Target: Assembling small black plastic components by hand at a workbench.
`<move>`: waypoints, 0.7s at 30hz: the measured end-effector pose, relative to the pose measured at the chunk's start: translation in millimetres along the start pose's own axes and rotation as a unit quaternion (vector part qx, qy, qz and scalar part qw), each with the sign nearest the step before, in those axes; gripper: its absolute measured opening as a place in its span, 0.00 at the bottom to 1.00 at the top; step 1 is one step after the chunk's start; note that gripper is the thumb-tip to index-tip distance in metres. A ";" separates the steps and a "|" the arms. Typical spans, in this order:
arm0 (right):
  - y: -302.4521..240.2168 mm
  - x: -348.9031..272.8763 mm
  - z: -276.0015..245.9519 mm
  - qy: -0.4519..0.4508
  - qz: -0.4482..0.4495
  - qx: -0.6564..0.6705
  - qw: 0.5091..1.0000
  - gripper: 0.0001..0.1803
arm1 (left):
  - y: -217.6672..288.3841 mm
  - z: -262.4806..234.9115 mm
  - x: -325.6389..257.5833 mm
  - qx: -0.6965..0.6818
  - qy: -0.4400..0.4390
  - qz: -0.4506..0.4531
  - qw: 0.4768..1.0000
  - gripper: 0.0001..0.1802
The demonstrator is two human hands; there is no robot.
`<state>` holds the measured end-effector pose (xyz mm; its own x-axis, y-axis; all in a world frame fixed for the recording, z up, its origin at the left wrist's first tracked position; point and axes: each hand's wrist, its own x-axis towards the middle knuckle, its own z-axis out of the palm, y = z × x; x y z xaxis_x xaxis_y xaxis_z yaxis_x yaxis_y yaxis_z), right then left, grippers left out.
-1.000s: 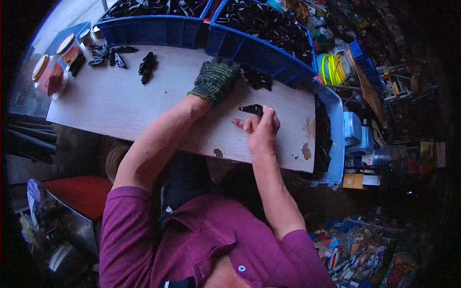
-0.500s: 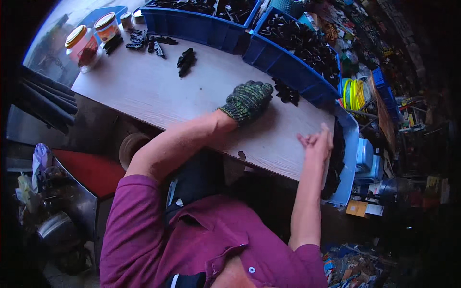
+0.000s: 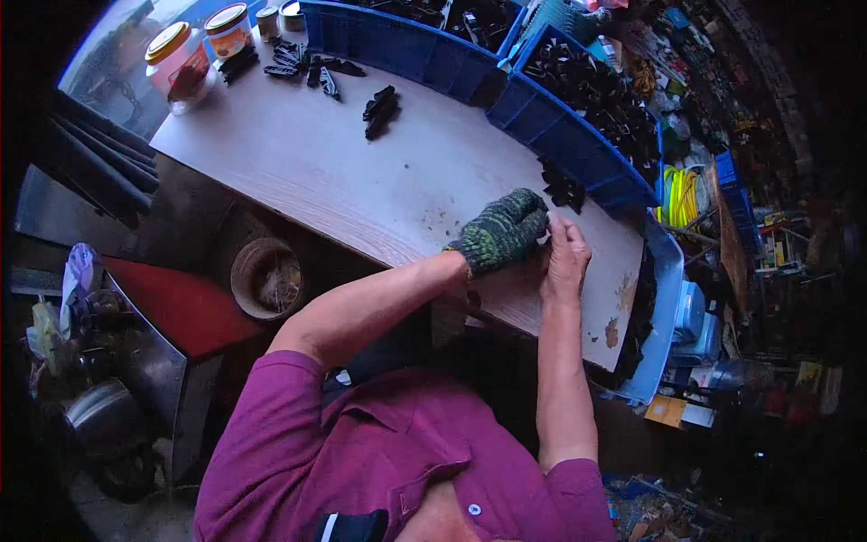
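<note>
- I judged the work under way, not finished: a small bundle of black pieces lay set apart on the counter, between 10 and 11 o'clock from the gloved left grip, with a looser cluster beyond it near 10.
- Much was left: the nearer blue crate, around 12 o'clock from the bare right grip, and the farther blue crate, at 11 from the glove, both held black pieces.
- The closest small pile sat at 12 from the right grip, near it.
- I saw the left fingers curled and the right fingertips bent toward them; I could not tell whether either pinched anything.
- Half a second earlier, I had the right grip well apart at 4 o'clock; now it met the glove's side.
</note>
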<state>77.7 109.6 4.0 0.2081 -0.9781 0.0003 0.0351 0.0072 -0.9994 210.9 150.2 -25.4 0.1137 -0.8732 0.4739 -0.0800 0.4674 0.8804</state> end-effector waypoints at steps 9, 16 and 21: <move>3.7 -7.5 4.8 -0.019 -0.016 -0.045 0.999 0.10 | 12.3 -6.8 7.1 0.161 0.091 -0.181 0.966 0.12; 1.5 -8.6 1.6 -0.015 0.012 -0.055 0.998 0.12 | 37.8 -14.2 -10.5 0.041 0.008 -0.164 0.986 0.12; 15.7 -3.8 4.5 -0.036 -0.046 -0.077 0.995 0.13 | 22.6 -3.6 -9.4 0.124 0.102 -0.170 0.972 0.18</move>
<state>81.9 114.4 -11.5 0.2800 -0.9558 0.0894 -0.0912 -0.1192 -0.9887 211.6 169.5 -9.9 0.3682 -0.9137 0.1720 -0.2366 0.0868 0.9677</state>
